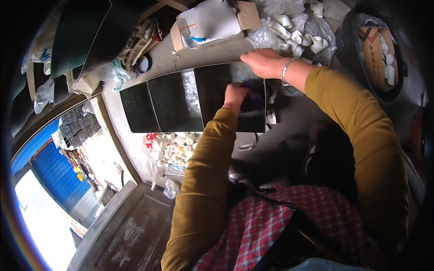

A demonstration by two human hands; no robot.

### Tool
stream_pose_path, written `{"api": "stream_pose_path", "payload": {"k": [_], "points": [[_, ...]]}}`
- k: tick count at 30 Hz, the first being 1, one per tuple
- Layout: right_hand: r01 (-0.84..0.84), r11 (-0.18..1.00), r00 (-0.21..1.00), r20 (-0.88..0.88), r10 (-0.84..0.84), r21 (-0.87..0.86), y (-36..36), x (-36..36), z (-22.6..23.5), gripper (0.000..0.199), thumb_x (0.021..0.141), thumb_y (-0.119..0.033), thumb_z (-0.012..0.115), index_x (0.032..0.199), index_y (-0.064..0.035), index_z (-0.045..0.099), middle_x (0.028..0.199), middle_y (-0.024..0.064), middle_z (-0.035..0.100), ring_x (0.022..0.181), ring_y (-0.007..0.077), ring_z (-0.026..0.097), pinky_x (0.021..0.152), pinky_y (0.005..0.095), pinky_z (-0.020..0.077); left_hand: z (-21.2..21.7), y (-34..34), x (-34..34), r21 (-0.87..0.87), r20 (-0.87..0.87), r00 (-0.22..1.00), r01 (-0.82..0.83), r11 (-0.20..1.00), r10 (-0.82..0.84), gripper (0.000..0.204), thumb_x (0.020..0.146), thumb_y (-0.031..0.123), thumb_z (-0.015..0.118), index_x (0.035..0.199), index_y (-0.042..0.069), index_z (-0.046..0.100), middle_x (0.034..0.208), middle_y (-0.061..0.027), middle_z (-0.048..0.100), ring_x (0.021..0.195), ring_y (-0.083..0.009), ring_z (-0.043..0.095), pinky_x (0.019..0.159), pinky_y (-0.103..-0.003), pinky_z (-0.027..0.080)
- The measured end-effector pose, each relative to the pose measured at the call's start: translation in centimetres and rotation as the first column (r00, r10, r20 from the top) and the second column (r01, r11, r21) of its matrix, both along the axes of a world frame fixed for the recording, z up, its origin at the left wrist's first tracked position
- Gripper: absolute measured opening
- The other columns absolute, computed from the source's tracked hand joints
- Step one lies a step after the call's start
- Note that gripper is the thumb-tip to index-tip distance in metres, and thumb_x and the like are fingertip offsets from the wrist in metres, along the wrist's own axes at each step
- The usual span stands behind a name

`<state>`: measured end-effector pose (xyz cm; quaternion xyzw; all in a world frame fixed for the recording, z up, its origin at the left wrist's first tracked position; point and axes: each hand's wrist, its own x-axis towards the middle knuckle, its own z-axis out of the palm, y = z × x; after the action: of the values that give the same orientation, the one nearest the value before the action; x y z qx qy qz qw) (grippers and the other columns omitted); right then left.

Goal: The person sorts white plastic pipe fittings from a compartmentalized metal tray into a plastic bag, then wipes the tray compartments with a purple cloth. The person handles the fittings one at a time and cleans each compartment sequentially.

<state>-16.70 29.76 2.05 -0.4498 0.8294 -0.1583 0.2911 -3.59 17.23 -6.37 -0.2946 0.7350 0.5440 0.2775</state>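
Observation:
A long, glossy black panel (174, 101) with crosswise seams stretches out in front of me. My left hand (236, 95) is closed over its right section, on a dark purple cloth (253, 97) that lies against the surface. Shadow hides much of the cloth. At the panel's far right corner, my right hand (263, 63) has its fingers curled at the edge; the palm side is hidden from view. A silver bangle (285, 71) circles the right wrist.
White pipe fittings (296, 38) in clear plastic lie beyond the panel, beside an open cardboard box (210, 22). More fittings (176, 151) sit on the near left. A black round tub (398, 88) holds a carton at far right. A doorway (77, 167) opens left.

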Motion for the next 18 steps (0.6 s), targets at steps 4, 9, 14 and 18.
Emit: {"api": "stream_pose_path", "payload": {"k": [4,9,14,18], "points": [[0.026,0.999,1.0,-0.004,-0.026,-0.043,-0.6,0.4,0.1,0.016,0.074,-0.007,0.045,0.088,-0.0047,0.052,0.087,0.016,0.059,0.085,0.0365,0.056,0.07,0.0442,0.044,-0.5,1.4,-2.9,-0.269,-0.369,0.907,-0.313,0.911,0.203,0.027,0.073,0.015,0.061,0.097,0.002,0.056,0.089,-0.0118,0.062,0.078,-0.02,0.06,0.071,-0.03,0.046],[0.042,0.995,0.997,-0.06,-0.048,-0.096,-0.3,0.3,-1.1,0.014,0.075,-0.006,0.042,0.087,-0.005,0.05,0.085,0.0176,0.058,0.085,0.0382,0.054,0.069,0.0457,0.0431,1.5,1.5,-1.8,-0.413,-0.114,0.933,0.267,0.871,-0.34,0.035,0.064,0.019,0.06,0.095,0.002,0.059,0.095,-0.0195,0.06,0.094,-0.0356,0.054,0.084,-0.037,0.042],[-0.011,0.999,0.998,-0.054,0.009,-0.039,0.2,-0.1,-0.7,0.029,0.077,-0.002,0.039,0.103,-0.0051,0.05,0.091,0.019,0.057,0.086,0.0376,0.053,0.072,0.0425,0.0433,13.1,-5.1,-2.0,-0.003,-0.118,0.829,0.55,0.835,-0.546,0.045,0.066,0.019,0.059,0.106,-0.001,0.057,0.099,-0.0178,0.06,0.093,-0.0247,0.057,0.083,-0.03,0.042],[0.021,0.999,0.998,-0.06,-0.023,-0.047,0.0,0.1,-0.3,0.029,0.074,0.0,0.04,0.1,-0.0047,0.051,0.091,0.018,0.058,0.087,0.0363,0.054,0.073,0.042,0.0437,18.4,-14.8,0.0,0.399,-0.083,0.959,0.282,0.873,-0.272,0.039,0.069,0.011,0.059,0.104,-0.006,0.056,0.099,-0.0104,0.061,0.087,-0.0151,0.057,0.076,-0.026,0.045]]}}
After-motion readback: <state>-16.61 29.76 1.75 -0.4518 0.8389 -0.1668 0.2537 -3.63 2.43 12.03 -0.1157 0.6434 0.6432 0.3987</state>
